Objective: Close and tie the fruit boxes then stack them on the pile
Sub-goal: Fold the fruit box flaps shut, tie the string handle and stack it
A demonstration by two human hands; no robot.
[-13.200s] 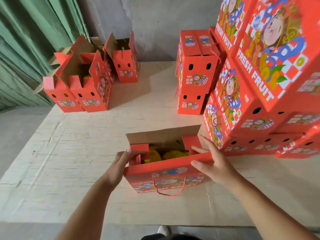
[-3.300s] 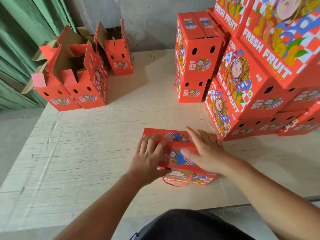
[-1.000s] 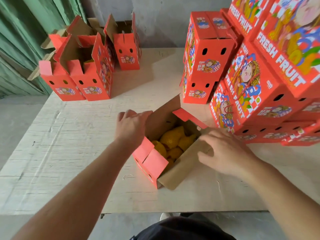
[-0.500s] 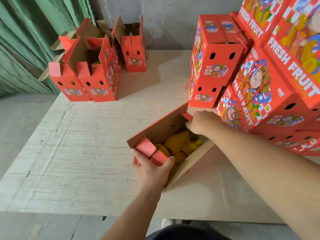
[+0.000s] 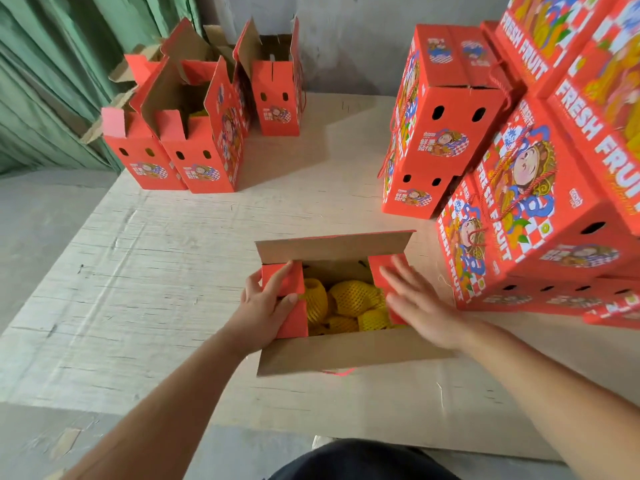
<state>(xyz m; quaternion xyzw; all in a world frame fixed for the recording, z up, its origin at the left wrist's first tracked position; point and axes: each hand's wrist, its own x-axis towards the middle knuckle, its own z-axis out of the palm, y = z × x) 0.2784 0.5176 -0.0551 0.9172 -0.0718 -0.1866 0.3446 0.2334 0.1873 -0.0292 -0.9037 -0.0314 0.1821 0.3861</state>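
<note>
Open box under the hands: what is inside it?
The open box holds yellow fruit in foam net sleeves. The left hand and right hand fold red end flaps over both ends, hiding whatever lies beneath them.

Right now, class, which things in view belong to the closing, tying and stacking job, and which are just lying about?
Job:
open fruit box
its left end flap
left hand
right hand
stacked closed boxes
waiting open boxes

Lying about:
green curtain
grey wall
</note>
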